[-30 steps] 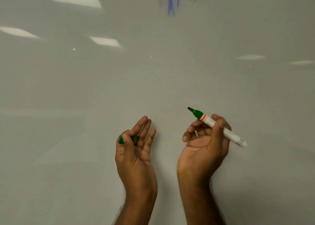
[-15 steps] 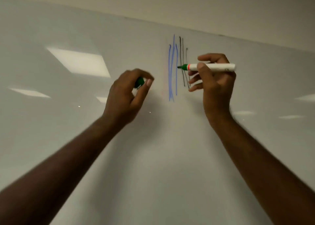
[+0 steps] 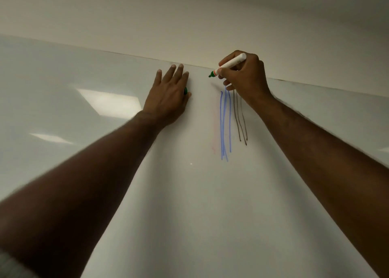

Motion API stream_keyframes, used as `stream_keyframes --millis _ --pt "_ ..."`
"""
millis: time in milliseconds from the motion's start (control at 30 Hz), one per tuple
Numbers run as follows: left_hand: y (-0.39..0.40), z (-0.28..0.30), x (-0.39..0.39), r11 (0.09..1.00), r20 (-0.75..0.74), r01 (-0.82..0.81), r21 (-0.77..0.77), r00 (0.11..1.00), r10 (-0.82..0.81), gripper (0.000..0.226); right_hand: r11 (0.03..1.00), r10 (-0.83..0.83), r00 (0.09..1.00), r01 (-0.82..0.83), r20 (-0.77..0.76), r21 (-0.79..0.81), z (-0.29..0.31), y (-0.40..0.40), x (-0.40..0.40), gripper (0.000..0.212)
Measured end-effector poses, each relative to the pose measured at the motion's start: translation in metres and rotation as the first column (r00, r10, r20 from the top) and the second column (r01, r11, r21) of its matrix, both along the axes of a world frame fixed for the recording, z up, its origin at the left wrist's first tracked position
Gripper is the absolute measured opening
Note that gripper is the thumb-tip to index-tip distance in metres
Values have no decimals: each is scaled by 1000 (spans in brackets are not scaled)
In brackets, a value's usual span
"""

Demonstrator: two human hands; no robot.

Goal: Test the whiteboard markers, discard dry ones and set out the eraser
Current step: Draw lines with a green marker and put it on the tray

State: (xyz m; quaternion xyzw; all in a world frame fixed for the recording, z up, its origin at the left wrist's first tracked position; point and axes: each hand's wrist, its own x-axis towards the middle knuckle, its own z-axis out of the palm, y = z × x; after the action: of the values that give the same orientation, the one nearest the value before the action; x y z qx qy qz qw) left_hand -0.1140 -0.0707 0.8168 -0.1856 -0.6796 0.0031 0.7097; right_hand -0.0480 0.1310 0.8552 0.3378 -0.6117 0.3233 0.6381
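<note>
White and glossy, the whiteboard fills most of the view, and the beige wall runs above its top edge. Ceiling lamps are reflected on the board at nine o'clock from the left hand.

The left hand lies flat on the board, just below the top edge, with its fingers straight and a little spread. A green cap shows at the thumb side of this hand, tucked against the palm; how it is held I cannot tell exactly.

At three o'clock from it, the right hand has its fingers curled around the green marker. The white barrel points up to about two o'clock and the green tip to about eight o'clock, very near the board just under its top edge. I cannot tell if the tip touches.

Below the right hand, at six o'clock, blue lines run down the board, with dark lines just beside them at three o'clock and a faint pink mark at nine o'clock. Between the two hands a bare strip of board stays free, and a wide bare area lies below the lines, between the forearms.
</note>
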Motion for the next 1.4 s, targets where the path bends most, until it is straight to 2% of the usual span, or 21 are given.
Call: stream_keyframes --millis 200,333,467,900,1133,1233,1333,1400 --pt "1 -2 -15 993 -10 112 45 994 -111 56 997 -74 997 73 10 12 23 -7 -7 12" --pt "-1 -1 -19 990 -23 130 48 991 -129 56 999 -52 999 52 9 6 21 -9 -14 15" --pt "0 -1 -20 989 -33 140 52 990 -138 56 999 -2 1000 3 -24 40 3 -5 -20 11" --pt "1 -3 -18 987 -36 149 58 988 -147 55 980 115 993 -114 1 164 -88 -4 -25 17" --pt "2 -4 -16 986 -33 157 57 987 -156 55 938 -27 999 33 -22 344 -110 0 -20 14" --pt "3 -3 -16 985 -34 164 59 986 -162 55 964 25 999 -17 -25 265 -89 1 -8 2" --pt "3 -4 -16 985 -43 161 60 986 -158 54 997 -5 999 9 -51 80 -53 8 -5 4" --pt "3 -6 -16 985 -45 161 61 986 -159 54 998 -58 997 59 -52 11 -32 13 -4 8"
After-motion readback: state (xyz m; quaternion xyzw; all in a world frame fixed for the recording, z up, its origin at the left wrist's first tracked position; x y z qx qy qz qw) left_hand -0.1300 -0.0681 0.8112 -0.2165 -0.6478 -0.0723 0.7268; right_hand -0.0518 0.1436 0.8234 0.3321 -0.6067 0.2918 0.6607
